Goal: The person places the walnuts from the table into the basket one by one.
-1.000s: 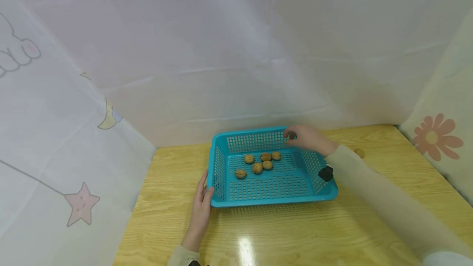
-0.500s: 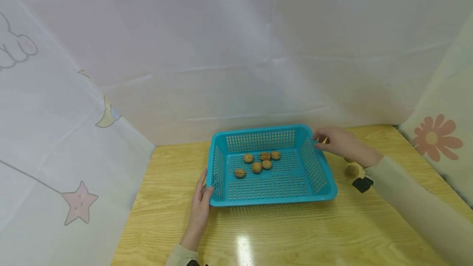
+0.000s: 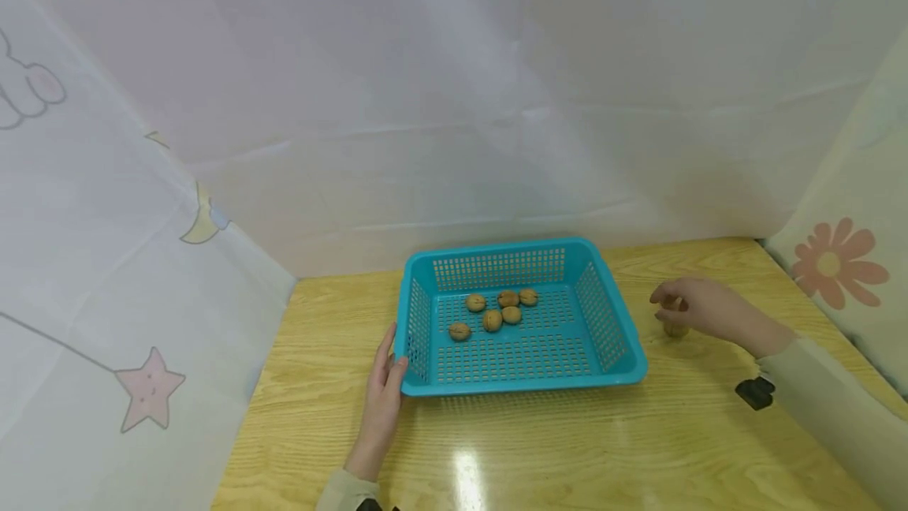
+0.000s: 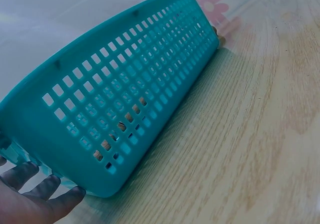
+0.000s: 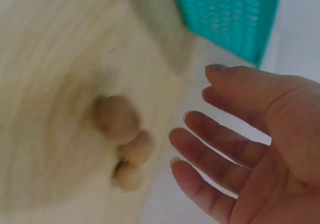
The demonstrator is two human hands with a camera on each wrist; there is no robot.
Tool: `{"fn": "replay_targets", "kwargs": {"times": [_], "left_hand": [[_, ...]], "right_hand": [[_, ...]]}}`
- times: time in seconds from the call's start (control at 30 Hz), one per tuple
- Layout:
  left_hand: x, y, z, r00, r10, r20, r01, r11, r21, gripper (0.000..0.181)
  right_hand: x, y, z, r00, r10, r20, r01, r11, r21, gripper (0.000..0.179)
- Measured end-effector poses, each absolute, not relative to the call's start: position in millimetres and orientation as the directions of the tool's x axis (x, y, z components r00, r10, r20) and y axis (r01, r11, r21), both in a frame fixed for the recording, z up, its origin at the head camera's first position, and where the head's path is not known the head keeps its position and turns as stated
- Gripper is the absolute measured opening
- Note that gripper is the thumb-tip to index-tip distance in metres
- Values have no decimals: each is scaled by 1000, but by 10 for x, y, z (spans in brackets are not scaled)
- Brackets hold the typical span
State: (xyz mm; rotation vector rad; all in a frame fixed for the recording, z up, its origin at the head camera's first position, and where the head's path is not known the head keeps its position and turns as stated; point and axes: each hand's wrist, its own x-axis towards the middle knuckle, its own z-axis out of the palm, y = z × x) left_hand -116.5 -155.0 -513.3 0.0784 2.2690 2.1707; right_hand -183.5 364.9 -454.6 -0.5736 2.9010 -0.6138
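A turquoise plastic basket [image 3: 539, 388] with perforated walls stands on the wooden table. Several walnuts [image 3: 493, 320] lie on its floor, left of the middle. My left hand [image 3: 383, 400] holds the basket at its near left corner, the thumb over the rim and the fingers against the outer wall. In the left wrist view, the fingertips [image 4: 75, 194] rest low on that end. To the right of the basket, my right hand [image 3: 709, 310] hangs over more walnuts [image 5: 117, 118] on the table. Its fingers are loosely bent and apart, with nothing between them.
The wood-grain table [image 3: 553, 448] runs back to a pale cloth [image 3: 454, 101] hung behind it. Another cloth, printed with a flower [image 3: 840, 264], hangs at the right, and one with a star [image 3: 152, 389] hangs at the left.
My right hand has moved right, from over the basket's far right corner, past its right wall, to the walnuts on the table. The left hand and the walnuts in the basket have stayed put.
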Motion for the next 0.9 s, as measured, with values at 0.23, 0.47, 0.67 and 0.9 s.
{"fn": "replay_targets", "kwargs": {"times": [0.23,0.47,0.67,0.9], "left_hand": [[-1166,-1558,-5135,-999,33,33,35,49,998,59],[-1165,-1561,-5130,-999,31,26,28,56,998,59],[-1167,-1553,-5132,-999,32,22,23,60,998,59],[-1164,-1552,-5135,-999,26,32,33,65,997,59]], "right_hand": [[-1719,3852,-4743,-914,-405,-29,-339,801,-494,40],[-1712,3991,-4949,-867,-484,114,-478,749,-459,33],[-1724,4077,-5065,-868,-486,100,-470,741,-480,27],[-1714,4101,-5095,-915,-403,-34,-323,779,-537,33]]}}
